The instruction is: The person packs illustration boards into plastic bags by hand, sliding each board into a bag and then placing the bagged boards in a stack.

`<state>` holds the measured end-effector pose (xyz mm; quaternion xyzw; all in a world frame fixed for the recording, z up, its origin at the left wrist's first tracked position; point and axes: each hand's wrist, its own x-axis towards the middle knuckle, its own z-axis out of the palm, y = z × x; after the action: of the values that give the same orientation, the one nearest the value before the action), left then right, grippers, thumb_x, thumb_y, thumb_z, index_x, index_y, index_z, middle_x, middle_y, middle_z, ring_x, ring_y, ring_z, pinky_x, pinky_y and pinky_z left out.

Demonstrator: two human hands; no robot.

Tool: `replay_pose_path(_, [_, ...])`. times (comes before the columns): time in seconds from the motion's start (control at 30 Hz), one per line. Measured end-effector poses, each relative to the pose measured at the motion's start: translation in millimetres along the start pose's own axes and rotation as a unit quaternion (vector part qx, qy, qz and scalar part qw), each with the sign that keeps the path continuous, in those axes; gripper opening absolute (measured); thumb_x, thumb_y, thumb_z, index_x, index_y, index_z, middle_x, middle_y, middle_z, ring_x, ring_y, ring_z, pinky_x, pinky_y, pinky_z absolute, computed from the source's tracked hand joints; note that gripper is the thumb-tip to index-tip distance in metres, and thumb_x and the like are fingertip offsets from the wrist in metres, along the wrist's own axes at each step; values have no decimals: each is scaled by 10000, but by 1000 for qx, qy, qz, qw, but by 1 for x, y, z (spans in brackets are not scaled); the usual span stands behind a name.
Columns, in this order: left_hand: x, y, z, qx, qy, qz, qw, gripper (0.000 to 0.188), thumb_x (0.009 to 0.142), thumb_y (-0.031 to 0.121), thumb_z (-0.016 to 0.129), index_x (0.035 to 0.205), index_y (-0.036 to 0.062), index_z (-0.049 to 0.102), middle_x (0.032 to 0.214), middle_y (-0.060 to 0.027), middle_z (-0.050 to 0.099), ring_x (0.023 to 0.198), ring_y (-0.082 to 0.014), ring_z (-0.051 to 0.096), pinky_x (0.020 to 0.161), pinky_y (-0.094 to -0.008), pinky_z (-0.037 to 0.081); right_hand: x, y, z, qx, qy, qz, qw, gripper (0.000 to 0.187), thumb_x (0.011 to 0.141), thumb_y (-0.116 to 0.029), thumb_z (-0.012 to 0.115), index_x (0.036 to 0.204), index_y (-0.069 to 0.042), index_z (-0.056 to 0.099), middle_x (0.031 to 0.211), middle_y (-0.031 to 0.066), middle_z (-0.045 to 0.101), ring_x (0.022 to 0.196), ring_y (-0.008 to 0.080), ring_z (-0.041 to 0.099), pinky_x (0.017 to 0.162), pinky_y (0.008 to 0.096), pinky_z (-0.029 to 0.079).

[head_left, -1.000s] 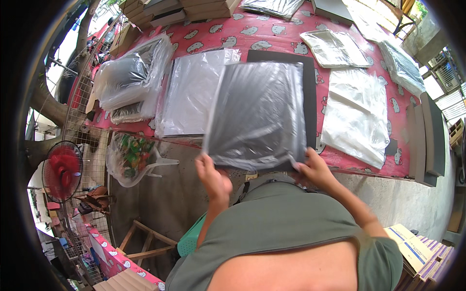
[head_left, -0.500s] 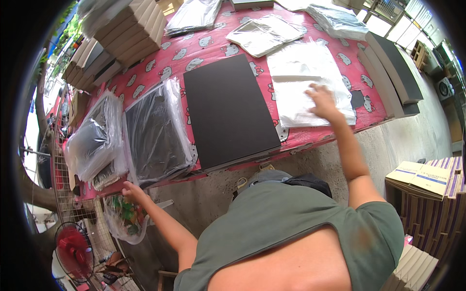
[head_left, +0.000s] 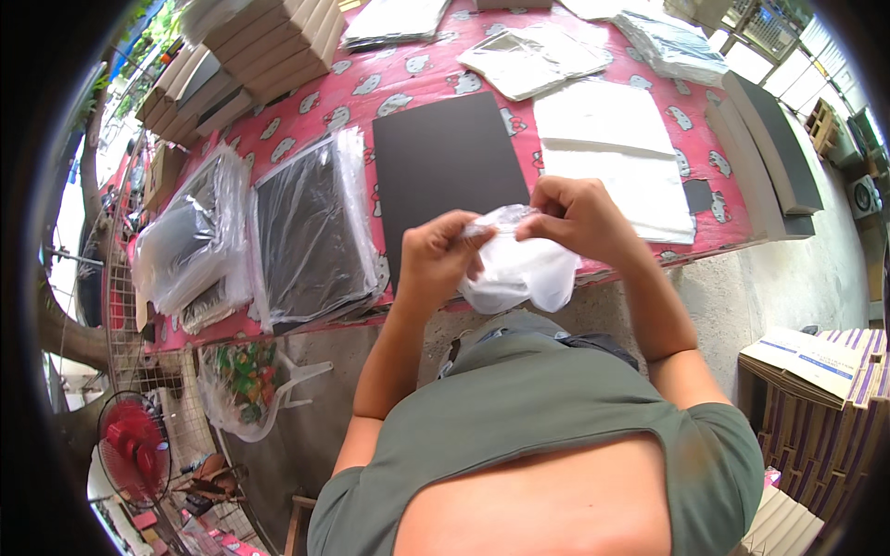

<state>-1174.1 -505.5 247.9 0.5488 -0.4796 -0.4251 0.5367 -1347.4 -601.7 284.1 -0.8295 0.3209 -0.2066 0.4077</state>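
- Both hands are raised over the table's near edge: the left hand (head_left: 443, 252) and the right hand (head_left: 577, 215) each pinch the top of a clear plastic bag (head_left: 517, 269), fingers closed on its rim as if working the mouth apart.
- Whether the bag is open yet I cannot tell; it hangs crumpled and looks empty.
- One bare black board (head_left: 447, 169) lies flat on the red patterned tablecloth (head_left: 306, 102), just beyond the hands, not yet bagged.
- Done, by the look of it: a pile of bagged black boards (head_left: 311, 232) to its left.
- Flat spare bags (head_left: 612, 153) lie to its right, so bagging seems partway through.
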Motion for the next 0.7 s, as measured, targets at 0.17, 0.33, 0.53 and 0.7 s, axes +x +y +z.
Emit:
replay_pose_path(0.17, [12,-18,-20,-14,125,186,974,140,795,94,620,886,-10,644,765,-63,624,522,-75,518,469,-205,424,9,39,7,55,54,-60,995,149,728,-140,677,788,-8,639,704,75,570,623,143,510,583,266,414])
replay_pose_path(0.33, [-2,-11,-29,-223,222,15,949,171,828,133,586,885,-20,637,664,-68,599,449,-56,464,388,-163,359,17,24,9,135,89,72,984,161,775,-142,653,740,12,625,547,-15,500,485,57,431,449,224,350])
replay_pose_path(0.53, [0,-27,-58,-86,302,148,938,144,818,116,602,878,-10,639,654,-29,582,587,-72,533,543,-180,393,22,18,22,167,91,-54,980,223,746,-207,685,736,-1,601,757,28,567,651,69,502,588,222,417])
replay_pose_path(0.7, [-5,-10,-57,-157,289,90,940,150,801,99,624,927,18,632,647,-14,566,547,-47,511,510,-180,386,29,27,38,34,98,-19,994,198,759,-182,666,753,4,601,616,21,537,573,69,466,533,229,389])
